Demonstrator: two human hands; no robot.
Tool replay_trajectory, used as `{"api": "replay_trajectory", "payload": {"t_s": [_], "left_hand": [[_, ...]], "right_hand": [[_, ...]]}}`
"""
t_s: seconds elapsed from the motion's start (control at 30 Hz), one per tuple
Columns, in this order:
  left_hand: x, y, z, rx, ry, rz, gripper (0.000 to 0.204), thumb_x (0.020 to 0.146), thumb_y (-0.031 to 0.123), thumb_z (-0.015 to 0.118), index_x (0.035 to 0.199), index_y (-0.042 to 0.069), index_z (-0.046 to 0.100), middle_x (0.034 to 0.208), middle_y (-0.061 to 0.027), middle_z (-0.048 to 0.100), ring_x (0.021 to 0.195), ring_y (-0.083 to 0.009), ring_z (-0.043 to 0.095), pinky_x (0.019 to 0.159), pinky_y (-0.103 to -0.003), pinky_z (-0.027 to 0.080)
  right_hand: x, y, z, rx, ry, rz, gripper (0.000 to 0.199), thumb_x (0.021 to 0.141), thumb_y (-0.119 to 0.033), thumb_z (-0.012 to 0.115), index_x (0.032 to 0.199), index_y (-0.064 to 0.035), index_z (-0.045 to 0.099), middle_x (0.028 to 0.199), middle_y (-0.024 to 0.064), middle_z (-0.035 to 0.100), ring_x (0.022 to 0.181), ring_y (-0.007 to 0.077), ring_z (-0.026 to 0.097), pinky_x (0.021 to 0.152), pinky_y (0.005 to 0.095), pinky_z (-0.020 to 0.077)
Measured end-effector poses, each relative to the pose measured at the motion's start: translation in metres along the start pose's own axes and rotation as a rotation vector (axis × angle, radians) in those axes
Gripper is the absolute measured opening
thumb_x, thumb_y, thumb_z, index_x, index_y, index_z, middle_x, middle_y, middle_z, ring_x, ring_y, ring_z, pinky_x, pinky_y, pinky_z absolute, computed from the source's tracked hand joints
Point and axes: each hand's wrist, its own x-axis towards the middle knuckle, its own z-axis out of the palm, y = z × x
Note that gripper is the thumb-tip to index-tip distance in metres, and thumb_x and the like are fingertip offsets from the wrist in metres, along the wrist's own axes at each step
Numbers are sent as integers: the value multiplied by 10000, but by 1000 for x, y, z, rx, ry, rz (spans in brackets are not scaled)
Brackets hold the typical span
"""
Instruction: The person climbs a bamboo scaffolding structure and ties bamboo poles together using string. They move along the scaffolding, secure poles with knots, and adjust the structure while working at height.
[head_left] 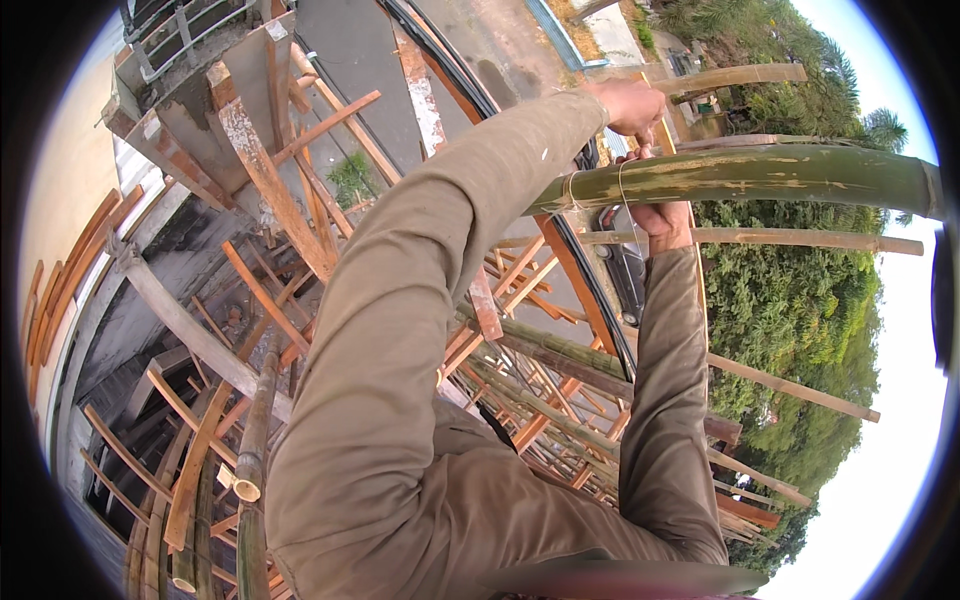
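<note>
A thick green bamboo pole (pixel 760 176) crosses at the upper right, with scraped tan streaks on its skin. A thin tie (pixel 622 185) loops round it near my hands, and a second binding (pixel 571 190) sits further left on the pole. Over the pole's far side my left hand (pixel 632 106) is closed, its fingers pinched downward. My right hand (pixel 662 218) reaches behind the pole from the near side; its fingertips come out above, close to the left fingers. Whatever the fingers grip is too small or hidden to make out. Both arms wear brown sleeves.
Thinner bamboo poles (pixel 810 240) stick out at the right, before green trees (pixel 780 310). Far below are a street (pixel 350 40) and a dark car (pixel 626 270). Wooden planks (pixel 270 170), a cut bamboo end (pixel 246 488) and a dense lattice of poles fill the left and centre.
</note>
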Motion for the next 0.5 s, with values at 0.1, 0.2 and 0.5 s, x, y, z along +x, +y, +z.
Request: {"api": "replay_trajectory", "payload": {"t_s": [0.1,0.2,0.5], "left_hand": [[7,5,6,21,25,-14,360,736,316,857,715,17,657,745,-159,682,800,-340,681,683,-449,504],[0,6,14,-26,49,-75,339,760,321,844,789,24,684,794,-163,699,850,-341,693,728,-441,521],[-102,47,38,-388,773,-354,211,872,199,727,854,-4,670,833,-151,669,801,-292,662,739,-406,510]], "right_hand": [[-11,-5,1,117,-15,-20,236,998,-177,613,1182,-31,594,1067,109,689,998,245,672,920,404,554],[-30,-7,3,88,-31,-58,229,1030,-137,528,1211,-1,560,1173,119,669,1083,282,653,937,450,554],[-79,27,-2,676,514,-281,153,1058,-62,403,1097,46,505,1139,188,583,1127,328,601,1057,491,507]]}}
